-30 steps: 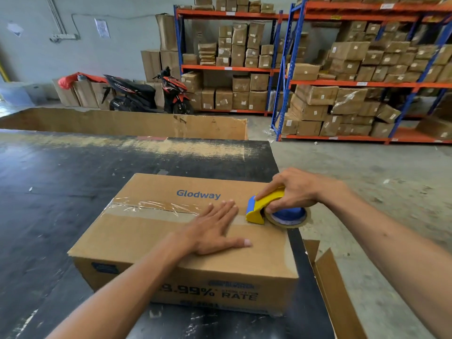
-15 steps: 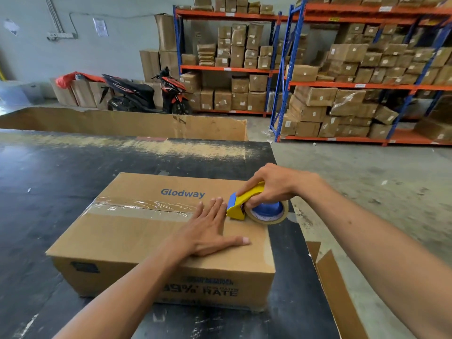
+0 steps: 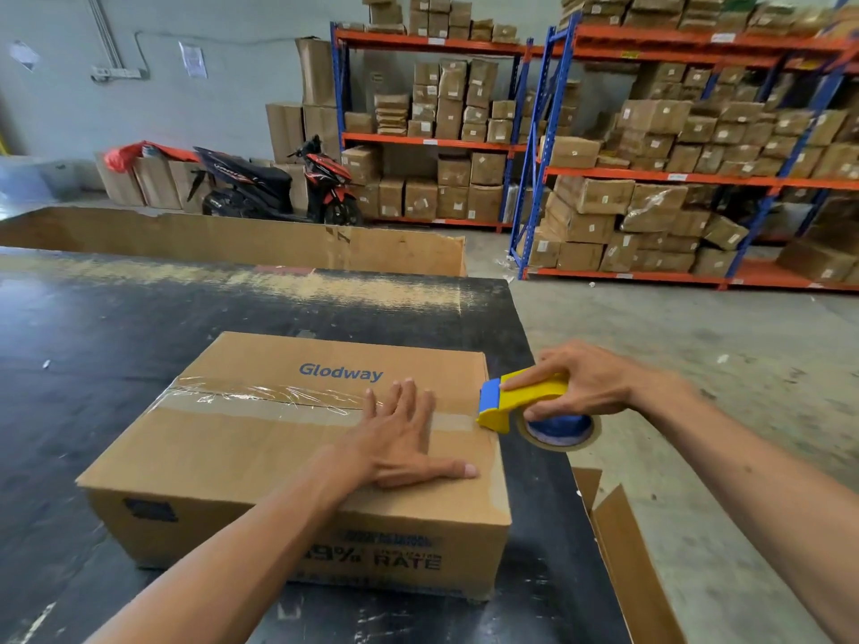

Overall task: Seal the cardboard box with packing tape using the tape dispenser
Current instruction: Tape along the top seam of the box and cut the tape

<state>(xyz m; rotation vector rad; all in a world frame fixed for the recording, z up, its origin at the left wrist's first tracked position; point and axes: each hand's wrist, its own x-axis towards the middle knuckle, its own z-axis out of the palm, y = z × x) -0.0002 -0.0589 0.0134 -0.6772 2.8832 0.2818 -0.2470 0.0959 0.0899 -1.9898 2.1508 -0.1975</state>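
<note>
A brown cardboard box [image 3: 241,457] marked "Glodway" lies on the black table [image 3: 116,327]. A strip of clear packing tape [image 3: 260,402] runs along its top seam from the left edge to the right edge. My left hand [image 3: 399,434] lies flat on the box top over the tape, fingers straight and spread. My right hand [image 3: 581,381] grips the yellow and blue tape dispenser [image 3: 525,402], whose blade end sits at the box's top right edge. The tape roll [image 3: 560,427] hangs past the box over the table's right edge.
An open cardboard carton [image 3: 623,564] stands on the floor right of the table. A long cardboard sheet [image 3: 232,244] lines the table's far side. Beyond are a parked scooter [image 3: 279,185] and orange-blue racks [image 3: 650,174] stacked with several boxes.
My right hand has pulled the dispenser rightward along the seam to the box's right edge, laying more tape. My left hand stays flat on the lid.
</note>
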